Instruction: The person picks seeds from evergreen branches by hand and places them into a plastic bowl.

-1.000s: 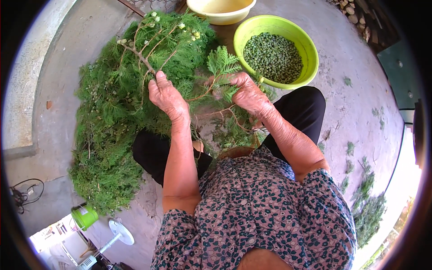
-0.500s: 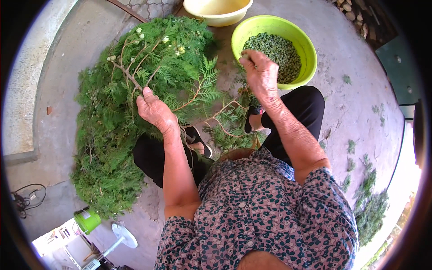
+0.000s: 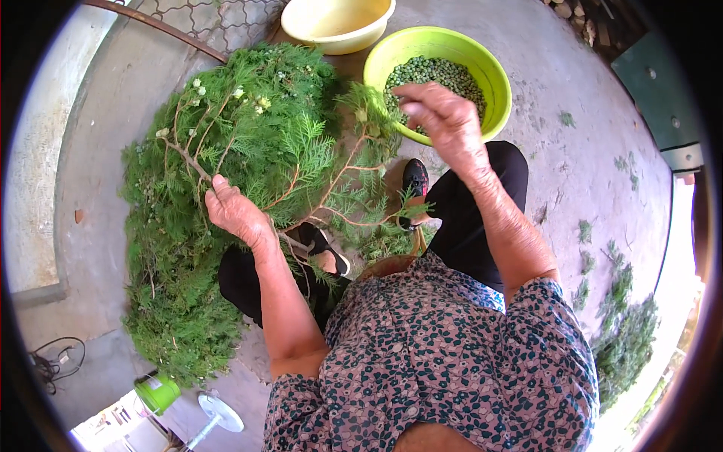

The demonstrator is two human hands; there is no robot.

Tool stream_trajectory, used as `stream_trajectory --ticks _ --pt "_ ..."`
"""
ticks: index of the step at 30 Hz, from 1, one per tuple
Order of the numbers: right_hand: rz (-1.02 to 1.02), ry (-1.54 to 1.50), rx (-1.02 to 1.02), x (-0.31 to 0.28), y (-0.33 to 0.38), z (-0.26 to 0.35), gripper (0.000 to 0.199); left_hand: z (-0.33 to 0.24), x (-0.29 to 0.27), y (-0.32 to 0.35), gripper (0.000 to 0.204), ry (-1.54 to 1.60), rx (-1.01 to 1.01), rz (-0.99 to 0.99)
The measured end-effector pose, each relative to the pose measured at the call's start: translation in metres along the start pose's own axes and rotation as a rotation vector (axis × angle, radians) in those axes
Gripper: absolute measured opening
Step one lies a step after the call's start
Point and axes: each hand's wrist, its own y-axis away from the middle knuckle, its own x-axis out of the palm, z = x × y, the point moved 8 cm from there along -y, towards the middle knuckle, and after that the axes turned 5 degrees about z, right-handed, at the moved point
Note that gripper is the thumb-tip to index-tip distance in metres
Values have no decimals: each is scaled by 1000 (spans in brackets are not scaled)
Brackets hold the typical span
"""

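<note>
My left hand (image 3: 239,217) is closed around the brown stem of a cut evergreen branch (image 3: 192,162), its feathery green sprays and pale cones spreading away from me. Side twigs of the branch reach right, and one leafy tip hangs by the rim of a lime-green basin (image 3: 495,64). That basin holds many small round green cones (image 3: 422,69). Above its near edge is my right hand (image 3: 449,132), index finger and thumb apart, with nothing visible between them. A large heap of cut evergreen branches (image 3: 173,301) lies on the ground beyond and left of my left hand.
A cream basin (image 3: 343,41) stands behind the lime-green one. At lower left are a small green bucket (image 3: 158,393), a white round-based stand (image 3: 221,413) and a dark cable (image 3: 56,361). Loose greenery (image 3: 626,339) lies at right, near a dark green cabinet (image 3: 657,90).
My right hand has gone from a pinch above the cones to fingers apart. The held branch's right-hand twigs have risen toward the lime-green basin. The whole view has shifted slightly.
</note>
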Motion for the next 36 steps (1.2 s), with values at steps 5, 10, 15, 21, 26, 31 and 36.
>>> stream_trajectory --ticks 5,10,15,21,26,31,36 --pt "261 276 -177 45 -7 6 34 -5 -1 2 29 10 20 -10" --pt "170 88 -90 40 -1 -11 13 -7 -5 2 23 -33 -84 11" --pt "-192 -190 232 29 3 -47 7 -16 -7 1 31 -76 -151 19" --pt "-314 -1163 656 51 22 -96 10 -33 -14 -5 26 -158 -106 -30" --pt "-291 -1233 499 17 17 -105 9 -40 -31 -14 24 -95 27 -118" --pt "-207 -1197 477 34 25 -81 10 -39 -30 -11 24 -108 -72 -107" --pt "37 -884 602 69 25 -49 14 -43 -28 -7 25 -90 1 -141"
